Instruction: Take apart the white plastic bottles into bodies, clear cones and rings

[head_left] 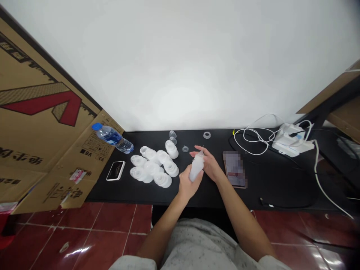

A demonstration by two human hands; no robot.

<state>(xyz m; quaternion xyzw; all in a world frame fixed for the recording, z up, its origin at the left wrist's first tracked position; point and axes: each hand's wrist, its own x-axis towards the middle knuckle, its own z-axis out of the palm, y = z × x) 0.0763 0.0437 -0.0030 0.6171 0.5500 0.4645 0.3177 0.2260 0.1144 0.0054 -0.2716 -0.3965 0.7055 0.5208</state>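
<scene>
Logged: translucent plastic bottle [196,168] held mid-table, just right of the white plastic cups [153,167]. Left hand [189,183], fingers curled round its base, steadies well; right hand [209,165], fingers spread over the top, possibly pinching the neck.

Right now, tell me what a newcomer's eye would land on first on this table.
The eye goes first to the middle of the black table, where the left hand grips a frosted white plastic bottle and the right hand reaches its top. Just left of them sits a cluster of white plastic parts. Further left, a large cardboard sheet with a red mark stands out, with a blue-capped water bottle lying against it.
</scene>
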